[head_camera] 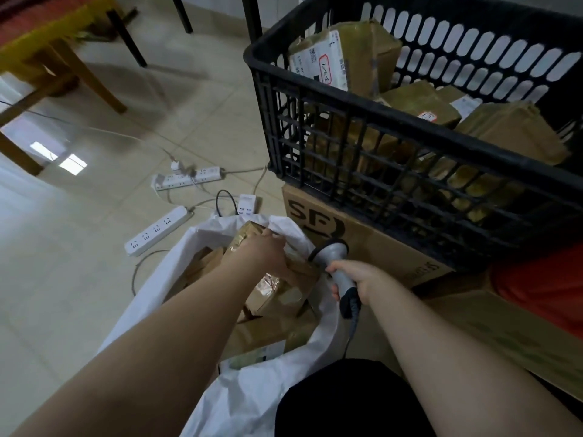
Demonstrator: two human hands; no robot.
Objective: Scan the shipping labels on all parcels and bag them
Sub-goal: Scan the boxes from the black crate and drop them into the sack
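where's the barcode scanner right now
Head view, lower centre: the barcode scanner is held in the right hand, between the white bag and the SF cardboard box under the black crate.

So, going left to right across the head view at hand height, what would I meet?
Nearest white power strip → white bag → left hand gripping a parcel → scanner → right hand holding it. The black crate and the cardboard box under it overlap these, so I leave them out.
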